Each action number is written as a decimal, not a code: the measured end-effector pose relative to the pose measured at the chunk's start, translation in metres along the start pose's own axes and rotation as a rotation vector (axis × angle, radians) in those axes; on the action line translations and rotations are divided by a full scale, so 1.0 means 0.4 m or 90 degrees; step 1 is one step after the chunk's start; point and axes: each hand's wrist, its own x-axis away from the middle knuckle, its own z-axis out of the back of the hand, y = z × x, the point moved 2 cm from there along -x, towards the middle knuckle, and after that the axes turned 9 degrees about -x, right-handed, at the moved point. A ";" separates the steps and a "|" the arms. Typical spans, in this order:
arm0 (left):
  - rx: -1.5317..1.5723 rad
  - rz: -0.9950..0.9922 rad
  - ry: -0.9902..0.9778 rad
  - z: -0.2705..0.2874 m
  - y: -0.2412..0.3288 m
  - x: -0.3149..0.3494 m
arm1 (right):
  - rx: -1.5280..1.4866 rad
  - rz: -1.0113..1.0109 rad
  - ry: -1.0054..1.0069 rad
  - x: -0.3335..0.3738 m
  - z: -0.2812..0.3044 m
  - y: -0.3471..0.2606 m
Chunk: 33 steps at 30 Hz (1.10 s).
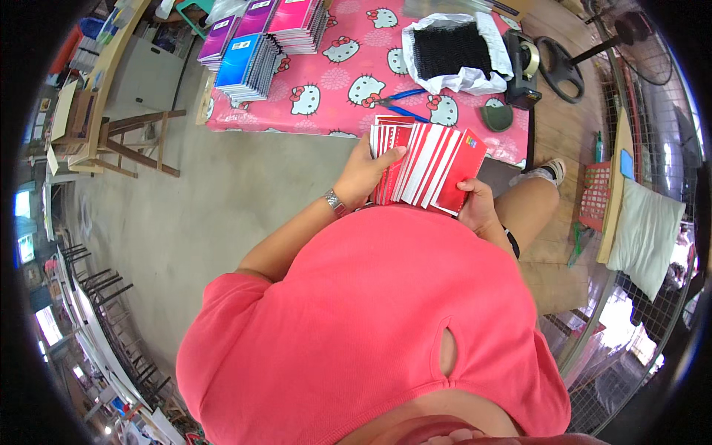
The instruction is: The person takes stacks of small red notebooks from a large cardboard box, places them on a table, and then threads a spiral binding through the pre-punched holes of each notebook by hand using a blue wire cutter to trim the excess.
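Observation:
A fanned stack of red notebooks (463,167) is held between my two hands, just past my lap and close to the table's near edge. My left hand (365,172) grips the left part of the stack, its thumb pressed over the covers. On the other side, my right hand (477,202) pinches the lower right corner of the front notebook. Pale page edges and red covers show as stripes across the fan. Blue-handled pliers (404,96) lie on the pink patterned table (326,70), just beyond the notebooks.
Piles of blue notebooks (241,63), purple and pink ones stand at the table's far left. A white bag (426,83) of black coils, a tape dispenser (523,85) and a dark green pouch (496,117) sit to the right. A red basket (595,194) hangs beyond.

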 end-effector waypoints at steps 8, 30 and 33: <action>0.004 -0.011 -0.011 0.034 0.028 -0.030 | 0.046 0.017 -0.049 -0.080 0.018 -0.034; 0.292 -0.028 0.248 0.171 -0.097 -0.050 | 0.266 0.036 0.020 -0.146 -0.065 -0.142; 0.292 -0.101 0.311 0.220 -0.065 -0.052 | 0.390 0.032 -0.024 -0.260 -0.177 -0.112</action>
